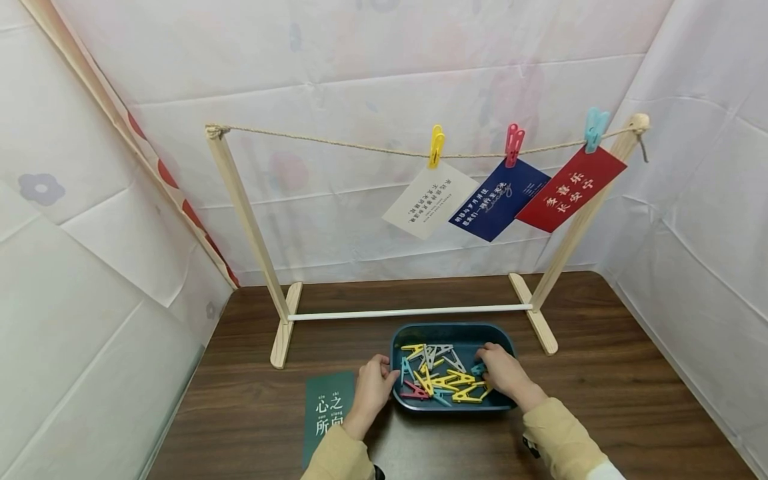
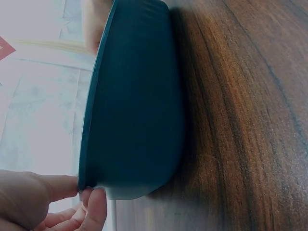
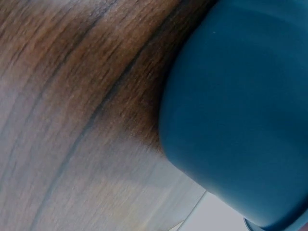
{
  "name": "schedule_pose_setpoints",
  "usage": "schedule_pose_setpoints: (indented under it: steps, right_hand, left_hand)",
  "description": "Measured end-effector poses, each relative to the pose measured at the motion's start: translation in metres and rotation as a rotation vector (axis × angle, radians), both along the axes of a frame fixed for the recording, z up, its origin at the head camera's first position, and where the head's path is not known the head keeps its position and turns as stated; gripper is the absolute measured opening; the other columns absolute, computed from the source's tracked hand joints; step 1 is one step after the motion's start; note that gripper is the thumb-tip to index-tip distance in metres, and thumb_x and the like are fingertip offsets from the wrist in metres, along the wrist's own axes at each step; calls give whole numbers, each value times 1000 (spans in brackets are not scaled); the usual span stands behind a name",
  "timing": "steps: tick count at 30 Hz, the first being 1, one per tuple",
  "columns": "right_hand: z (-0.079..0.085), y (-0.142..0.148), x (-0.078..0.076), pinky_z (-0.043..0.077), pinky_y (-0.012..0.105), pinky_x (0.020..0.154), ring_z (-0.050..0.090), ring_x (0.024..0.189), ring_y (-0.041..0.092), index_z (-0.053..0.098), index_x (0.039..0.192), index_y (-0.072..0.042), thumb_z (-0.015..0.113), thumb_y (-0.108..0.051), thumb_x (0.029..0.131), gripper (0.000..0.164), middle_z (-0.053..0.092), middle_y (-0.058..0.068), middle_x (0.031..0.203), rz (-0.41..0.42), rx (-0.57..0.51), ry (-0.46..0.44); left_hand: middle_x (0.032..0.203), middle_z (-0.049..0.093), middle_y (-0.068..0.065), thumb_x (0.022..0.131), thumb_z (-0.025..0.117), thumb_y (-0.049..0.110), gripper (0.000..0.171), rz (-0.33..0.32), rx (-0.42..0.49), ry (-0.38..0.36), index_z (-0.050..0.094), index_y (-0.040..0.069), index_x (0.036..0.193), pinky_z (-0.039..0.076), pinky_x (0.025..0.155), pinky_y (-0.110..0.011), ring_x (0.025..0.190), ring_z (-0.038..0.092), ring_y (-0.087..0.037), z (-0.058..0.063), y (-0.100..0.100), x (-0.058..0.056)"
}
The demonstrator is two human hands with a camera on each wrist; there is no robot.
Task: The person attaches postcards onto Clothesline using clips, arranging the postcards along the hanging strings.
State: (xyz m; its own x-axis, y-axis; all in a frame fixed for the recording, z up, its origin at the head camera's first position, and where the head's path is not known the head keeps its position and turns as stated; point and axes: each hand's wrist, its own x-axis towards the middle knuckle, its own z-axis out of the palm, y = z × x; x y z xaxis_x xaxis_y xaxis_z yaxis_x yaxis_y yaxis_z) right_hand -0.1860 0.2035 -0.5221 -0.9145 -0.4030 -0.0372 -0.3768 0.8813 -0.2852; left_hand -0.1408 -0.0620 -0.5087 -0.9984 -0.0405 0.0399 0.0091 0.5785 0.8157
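Note:
In the head view a dark teal plastic tray [image 1: 453,405] holds a heap of yellow, grey, blue and pink clothespins [image 1: 441,380]. My left hand [image 1: 373,387] pinches the tray's left rim; the left wrist view shows thumb and fingers on either side of that edge. Inside the tray's right end, my right hand [image 1: 507,373] reaches down with fingers curled round a blue clothespin [image 1: 478,369]. The right wrist view has only the tray's outer wall [image 3: 236,110], the hand being hidden there. A green card [image 1: 327,400] with white characters lies beside my left hand, partly under the forearm.
Behind the tray stands a wooden frame [image 1: 249,220] with a white crossbar [image 1: 408,312] and a rope [image 1: 336,141]. Clothespins hold a white card [image 1: 429,200], a blue card [image 1: 498,200] and a red card [image 1: 570,190] on it. Pale cloth surrounds the wooden table [image 1: 240,400].

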Motion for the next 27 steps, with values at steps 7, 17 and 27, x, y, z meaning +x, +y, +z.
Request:
schedule_pose_setpoints:
  steps: [7, 17, 27]
  right_hand:
    - [-1, 1, 0, 51, 40, 70, 57, 82, 27, 69, 84, 0, 72, 10, 73, 16, 55, 8, 81, 13, 21, 46]
    - [-2, 0, 0, 52, 40, 70, 57, 82, 27, 69, 83, -1, 75, 8, 73, 15, 56, 7, 81, 9, 39, 62]
    - [-4, 0, 3, 50, 40, 70, 56, 80, 25, 69, 84, -2, 79, 1, 73, 15, 57, 6, 81, 1, 37, 70]
  left_hand:
    - [62, 49, -1, 84, 69, -1, 19, -2, 0, -4, 58, -11, 96, 43, 43, -25, 42, 49, -11, 1, 0, 1]
    - [62, 50, -1, 84, 70, -1, 19, 7, -4, 0, 58, -11, 96, 44, 43, -24, 41, 50, -11, 3, 2, 1]
    - [62, 51, -2, 85, 69, -1, 19, 1, 14, -19, 58, -11, 97, 43, 42, -24, 41, 50, -11, 4, 2, 1]
